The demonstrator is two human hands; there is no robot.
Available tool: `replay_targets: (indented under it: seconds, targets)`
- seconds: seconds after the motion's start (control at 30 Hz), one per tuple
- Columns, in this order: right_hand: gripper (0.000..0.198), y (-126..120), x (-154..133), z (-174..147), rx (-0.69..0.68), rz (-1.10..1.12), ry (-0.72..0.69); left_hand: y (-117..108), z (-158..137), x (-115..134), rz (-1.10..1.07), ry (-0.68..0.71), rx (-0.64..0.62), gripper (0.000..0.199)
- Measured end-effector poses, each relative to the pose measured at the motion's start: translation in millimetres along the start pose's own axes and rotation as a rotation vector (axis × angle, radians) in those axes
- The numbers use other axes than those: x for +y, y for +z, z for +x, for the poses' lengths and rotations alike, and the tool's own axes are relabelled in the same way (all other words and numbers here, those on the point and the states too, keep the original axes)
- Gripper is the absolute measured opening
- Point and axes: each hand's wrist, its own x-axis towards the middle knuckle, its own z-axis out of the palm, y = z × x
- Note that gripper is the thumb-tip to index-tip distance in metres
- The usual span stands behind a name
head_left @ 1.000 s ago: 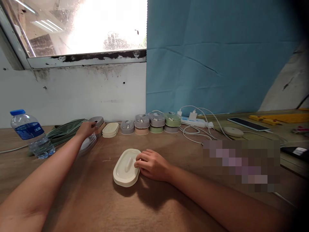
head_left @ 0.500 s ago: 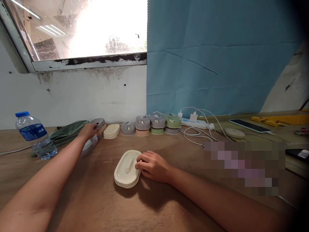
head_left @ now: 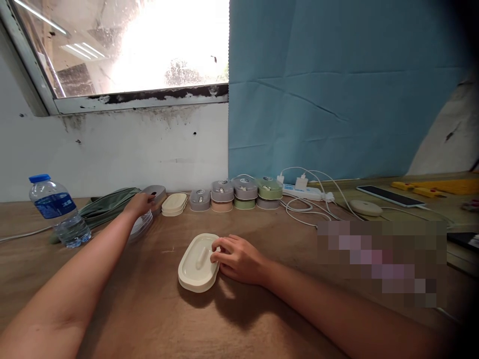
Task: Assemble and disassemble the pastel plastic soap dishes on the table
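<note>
A cream oval tray (head_left: pixel 192 271) with a raised ridge in its middle lies on the wooden tabletop in front of me. My right hand (head_left: pixel 237 258) grips its right rim with bent fingers; the thumb is mostly hidden. Farther back on the left, my left hand (head_left: pixel 140 203) reaches to a grey-topped oval box (head_left: pixel 159 192), its fingers bent together at the near edge. What those fingertips pinch is hidden. Below that hand are clear plastic lids (head_left: pixel 140 228), partly covered by my forearm. Beside the box sits a stack of similar cream trays (head_left: pixel 174 205).
Along the wall stand small lidded boxes in grey (head_left: pixel 200 199), green (head_left: pixel 269 188) and peach (head_left: pixel 222 205). A water bottle (head_left: pixel 56 209) and a green pouch (head_left: pixel 108 204) are at left. At right are a power strip (head_left: pixel 307 191), white cables and a phone (head_left: pixel 389 196).
The whole view has shifted very slightly right and down. Both hands keep their places, and the cream tray stays where it was.
</note>
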Motion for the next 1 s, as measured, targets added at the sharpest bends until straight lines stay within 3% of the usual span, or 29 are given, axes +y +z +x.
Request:
replay_targets:
  seconds: [0.57,0.67,0.77,0.83,0.93,1.0]
  targets:
    - [0.015,-1,0,0,-0.005,-0.003,-0.005,0,-1,-3,-0.034,-0.003,0.037,0.041]
    - [0.015,-2,0,1,0.008,0.002,-0.005,-6,-7,13,-0.06,-0.029,0.105,0.045]
    - [0.016,-2,-1,1,-0.002,0.008,0.025,-17,-36,52,-0.231,-0.016,0.271,0.042]
    - [0.016,-2,-1,1,-0.019,0.013,0.069,-26,-73,86,-0.447,0.207,0.257,0.033]
    - [0.017,-1,-3,1,-0.028,0.048,0.139,-34,-138,129,-0.567,0.659,-0.073,0.024]
    - [0.016,-1,-3,1,-0.03,0.089,0.178,-31,-172,143,-0.544,0.766,-0.223,0.024]
